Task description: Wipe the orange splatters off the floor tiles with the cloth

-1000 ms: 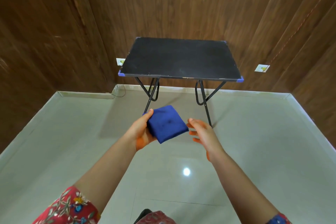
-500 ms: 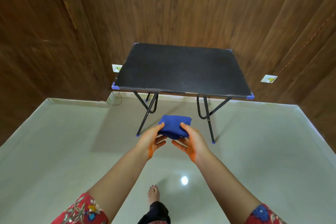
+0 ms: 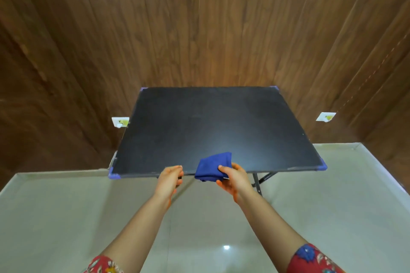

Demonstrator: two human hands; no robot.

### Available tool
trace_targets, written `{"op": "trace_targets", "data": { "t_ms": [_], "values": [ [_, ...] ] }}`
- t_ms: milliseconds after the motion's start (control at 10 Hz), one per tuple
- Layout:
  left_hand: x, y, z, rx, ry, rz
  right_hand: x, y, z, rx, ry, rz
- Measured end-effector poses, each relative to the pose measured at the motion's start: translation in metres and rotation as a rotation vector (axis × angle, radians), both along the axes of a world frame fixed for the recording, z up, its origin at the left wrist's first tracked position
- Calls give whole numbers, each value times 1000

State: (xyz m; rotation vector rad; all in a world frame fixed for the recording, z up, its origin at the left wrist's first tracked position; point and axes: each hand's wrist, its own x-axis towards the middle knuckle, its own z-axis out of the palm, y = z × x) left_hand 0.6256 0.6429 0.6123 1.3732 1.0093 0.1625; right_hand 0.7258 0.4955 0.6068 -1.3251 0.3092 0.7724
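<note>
A folded blue cloth (image 3: pixel 213 166) is held over the front edge of the black table (image 3: pixel 208 126). My right hand (image 3: pixel 233 178) grips its right side, thumb on top. My left hand (image 3: pixel 169 178) hovers just left of the cloth, apart from it, fingers loosely curled with nothing in them. The pale floor tiles (image 3: pixel 88 217) below show no orange splatters in this view.
The black folding table stands against a brown wood-panelled wall (image 3: pixel 199 29), with blue corner caps and metal legs (image 3: pixel 258 182). White wall sockets sit at the left (image 3: pixel 120 121) and right (image 3: pixel 325 116). A ceiling light reflects off the floor (image 3: pixel 226 247).
I have come closer to the table, and the view tilted up. The cloth passed from both hands to my right hand alone and rose to the table's front edge. My left hand let go.
</note>
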Motion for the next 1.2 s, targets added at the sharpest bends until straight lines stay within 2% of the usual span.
{"op": "trace_targets", "data": {
  "t_ms": [400,600,700,900,1000,1100,1200],
  "values": [
    [113,79,-28,-21,124,43,173,138,-57,-1,80,37],
    [144,105,-30,14,140,56,219,181,-86,-64,62,102],
    [151,110,-33,13,143,64,222,180,-110,-178,52,70],
    [153,113,-35,-1,163,7,225,178,-117,-439,-139,167],
    [147,112,-30,10,163,-28,220,167,-113,-504,-203,240],
    [131,107,-25,24,124,-57,203,148,-106,-500,-225,229],
    [114,98,-17,44,73,-84,178,127,-87,-367,-208,206]
  ]
}}
